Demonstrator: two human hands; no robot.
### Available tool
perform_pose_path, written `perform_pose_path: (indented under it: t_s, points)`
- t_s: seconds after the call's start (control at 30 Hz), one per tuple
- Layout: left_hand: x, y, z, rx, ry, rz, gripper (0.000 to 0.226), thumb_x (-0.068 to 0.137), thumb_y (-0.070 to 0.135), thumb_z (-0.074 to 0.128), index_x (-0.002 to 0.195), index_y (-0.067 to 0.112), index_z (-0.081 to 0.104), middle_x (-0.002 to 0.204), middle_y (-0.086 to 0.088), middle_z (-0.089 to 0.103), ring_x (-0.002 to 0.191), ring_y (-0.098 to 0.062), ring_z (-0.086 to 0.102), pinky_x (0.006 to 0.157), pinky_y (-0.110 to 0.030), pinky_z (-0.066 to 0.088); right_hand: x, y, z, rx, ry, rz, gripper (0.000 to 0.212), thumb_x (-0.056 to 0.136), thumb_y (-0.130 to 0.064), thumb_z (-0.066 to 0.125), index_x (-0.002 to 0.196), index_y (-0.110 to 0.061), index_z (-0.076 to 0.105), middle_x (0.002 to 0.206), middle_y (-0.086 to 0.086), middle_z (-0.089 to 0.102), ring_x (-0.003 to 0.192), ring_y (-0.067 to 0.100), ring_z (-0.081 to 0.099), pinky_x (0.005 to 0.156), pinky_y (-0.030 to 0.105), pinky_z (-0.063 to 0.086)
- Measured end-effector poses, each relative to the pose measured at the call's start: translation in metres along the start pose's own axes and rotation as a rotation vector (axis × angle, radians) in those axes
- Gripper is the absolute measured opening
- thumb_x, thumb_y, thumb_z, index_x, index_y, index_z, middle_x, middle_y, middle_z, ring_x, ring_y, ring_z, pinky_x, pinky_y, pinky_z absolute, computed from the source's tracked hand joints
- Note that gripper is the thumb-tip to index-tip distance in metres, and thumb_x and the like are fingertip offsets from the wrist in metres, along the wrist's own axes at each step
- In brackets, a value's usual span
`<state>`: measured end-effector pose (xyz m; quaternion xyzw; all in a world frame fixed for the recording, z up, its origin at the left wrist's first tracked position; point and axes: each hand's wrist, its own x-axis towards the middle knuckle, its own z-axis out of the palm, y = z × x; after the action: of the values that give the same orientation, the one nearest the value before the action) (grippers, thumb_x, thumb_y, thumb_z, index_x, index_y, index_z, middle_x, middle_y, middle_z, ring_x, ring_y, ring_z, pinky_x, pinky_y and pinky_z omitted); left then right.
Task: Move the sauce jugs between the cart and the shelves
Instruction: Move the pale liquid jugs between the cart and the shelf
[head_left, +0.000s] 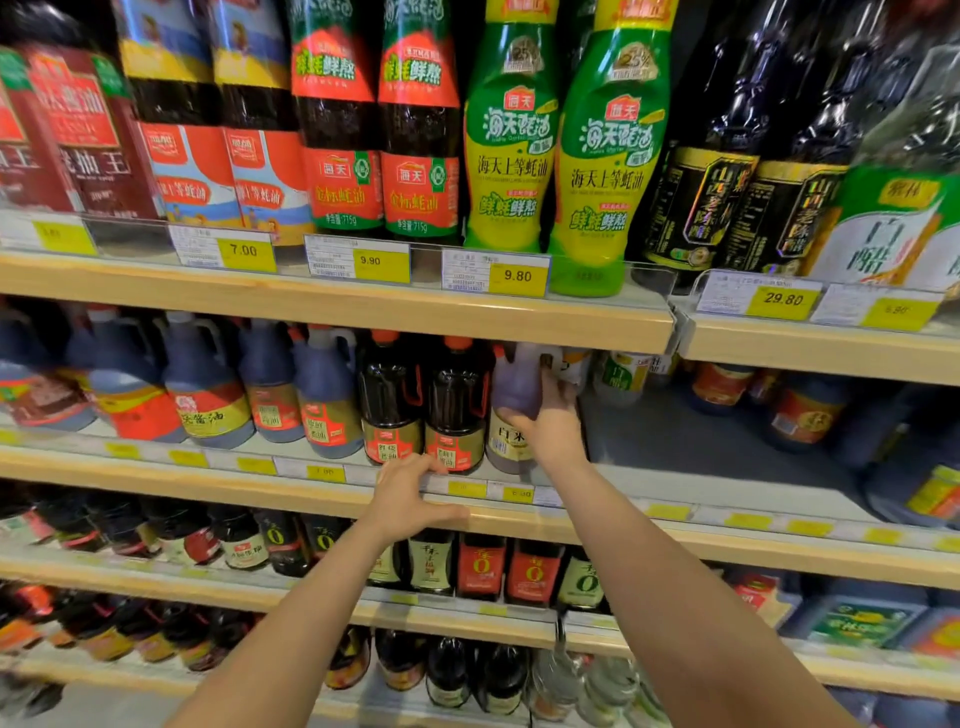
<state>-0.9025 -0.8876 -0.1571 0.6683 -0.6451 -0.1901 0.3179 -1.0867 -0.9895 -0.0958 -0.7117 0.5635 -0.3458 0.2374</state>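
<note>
Hands, two, bare, both reaching toward the second shelf (332, 499) from the top. Right hand (550, 421) gripped a purple-tinted sauce jug (511, 387) with a white label, thumb across its front and fingers curled round its right side; the jug stood upright at the front edge of that shelf, at the right end of its row. Left hand (410, 493) rested on the same shelf's front edge just below, fingers loosely spread over the price strip (467, 488), holding nothing.

Immediately left of the held jug: two dark handled jugs (423, 400) with red caps, upright, side by side, the nearer one just beside the held jug. Further left along the shelf: a row of blue-tinted jugs (208, 389) with red and yellow labels. Right of the held jug: bare grey shelf floor, with jars set back toward the rear.

Top shelf: green-and-yellow squeeze bottles (556, 156), red-labelled bottles (379, 135), yellow price tags (517, 275) along its front edge. Lower shelves: small dark bottles (483, 569) in rows.
</note>
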Motion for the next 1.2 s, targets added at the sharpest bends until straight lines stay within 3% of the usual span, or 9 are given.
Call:
perform_pose_path:
  t_s: [0.2,0.37,0.53,0.63,0.7,0.8,0.9,1.03,1.2]
  points:
    - [0.000,0.001,0.000,0.024,0.011,-0.005,0.058,0.062,0.052,0.082,0.107,0.022,0.060,0.106,0.008,0.054,0.102,-0.010,0.039,0.089,-0.027,0.027,-0.004,-0.010,0.004,-0.180,0.027,0.024,0.083,0.083,-0.041,0.065,0.146,-0.014,0.019,0.144,0.023,0.029,0.115,0.039,0.051,0.085,0.040,0.047]
    - [0.001,0.007,-0.015,-0.037,-0.119,-0.034,0.057,0.070,0.045,0.079,0.116,0.020,0.057,0.112,0.008,0.054,0.112,-0.012,0.048,0.091,-0.025,0.037,-0.004,-0.020,-0.012,-0.345,-0.068,0.046,0.085,0.082,-0.049,0.062,0.145,-0.015,0.017,0.143,0.019,0.033,0.116,0.037,0.051,0.083,0.040,0.048]
    - [-0.020,0.037,-0.046,-0.150,0.151,-0.012,0.029,0.082,0.034,0.070,0.106,0.024,0.056,0.101,0.009,0.059,0.096,-0.008,0.056,0.081,-0.017,0.041,-0.028,-0.033,-0.043,-0.440,-0.166,0.015,0.054,0.084,-0.045,0.060,0.127,-0.014,0.045,0.122,0.015,0.055,0.108,0.034,0.056,0.076,0.037,0.047]
    - [-0.062,0.048,-0.061,-0.204,0.247,0.007,0.013,0.087,0.031,0.064,0.095,0.032,0.054,0.088,0.007,0.057,0.077,-0.009,0.055,0.066,-0.015,0.042,-0.068,-0.033,-0.052,-0.253,-0.192,-0.115,0.049,0.087,-0.037,0.059,0.131,-0.019,0.047,0.127,0.007,0.052,0.111,0.029,0.055,0.082,0.034,0.045]
    - [-0.104,0.049,-0.065,-0.243,0.261,-0.048,0.010,0.088,0.029,0.061,0.092,0.032,0.053,0.084,0.002,0.056,0.070,-0.012,0.053,0.062,-0.019,0.043,-0.104,-0.036,-0.050,-0.095,-0.265,-0.185,0.033,0.088,-0.030,0.060,0.119,-0.018,0.058,0.112,0.000,0.062,0.102,0.019,0.060,0.080,0.029,0.046]
    - [-0.172,0.039,-0.058,-0.265,0.229,-0.160,0.008,0.090,0.029,0.060,0.091,0.034,0.052,0.082,0.000,0.055,0.072,-0.017,0.054,0.062,-0.023,0.046,-0.165,-0.040,-0.032,0.091,-0.434,-0.155,0.010,0.089,-0.022,0.059,0.099,-0.025,0.062,0.087,-0.010,0.063,0.083,0.007,0.061,0.066,0.014,0.046]
    - [-0.233,0.026,-0.049,-0.262,0.235,-0.303,0.012,0.088,0.024,0.062,0.089,0.032,0.053,0.083,-0.002,0.058,0.069,-0.018,0.054,0.061,-0.025,0.046,-0.219,-0.046,-0.005,0.218,-0.587,-0.094,0.010,0.090,-0.015,0.056,0.094,-0.023,0.062,0.085,-0.011,0.062,0.076,-0.006,0.058,0.062,0.006,0.043]
    - [-0.304,0.011,-0.055,-0.244,0.319,-0.453,0.021,0.086,0.015,0.064,0.084,0.032,0.052,0.083,0.002,0.058,0.063,-0.007,0.050,0.061,-0.026,0.045,-0.275,-0.059,0.027,0.287,-0.760,-0.061,0.011,0.089,-0.010,0.058,0.098,-0.011,0.065,0.069,-0.012,0.055,0.059,-0.008,0.053,0.061,0.010,0.041]
    - [-0.381,-0.011,-0.085,-0.246,0.445,-0.593,0.015,0.088,0.008,0.062,0.090,0.021,0.054,0.079,0.002,0.054,0.059,0.000,0.049,0.057,-0.011,0.039,-0.323,-0.096,0.074,0.267,-0.933,-0.072,0.012,0.088,-0.006,0.059,0.099,-0.005,0.064,0.070,-0.006,0.055,0.064,0.003,0.050,0.060,0.006,0.040]
